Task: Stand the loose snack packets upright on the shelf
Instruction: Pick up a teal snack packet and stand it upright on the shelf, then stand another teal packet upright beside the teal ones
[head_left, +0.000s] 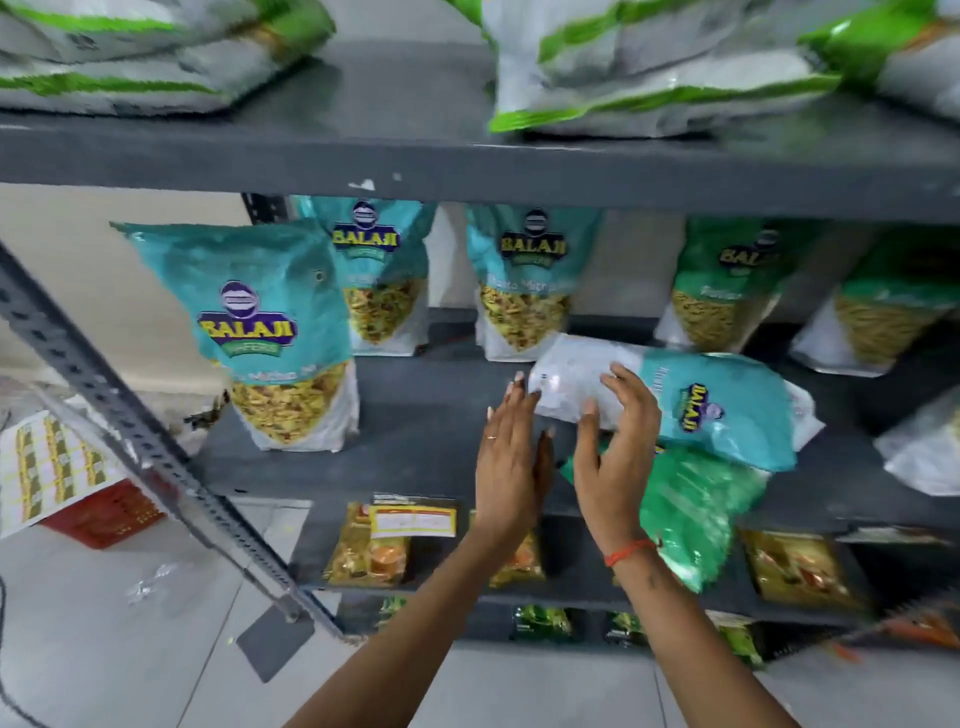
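Right, we are at the grey metal shelf in the middle of the frame, and both our hands are up at the teal packet lying on its side, right of centre. Our left hand is flat and spread, fingertips touching the pale end of that packet. Our right hand is spread too, fingers curled over the same end, thumb below; whether it truly grips, we cannot tell. An orange thread circles the right wrist. Under the teal one lies a green packet, also flat, its lower end hanging past the shelf edge. At centre left, a teal packet near the front edge stands upright, and two more teal packets stand at the back. Green-topped packets stand at the upper right, blurred. Above, on the top shelf, grey-and-green bags lie flat. Yellow packets sit on the lower shelf.
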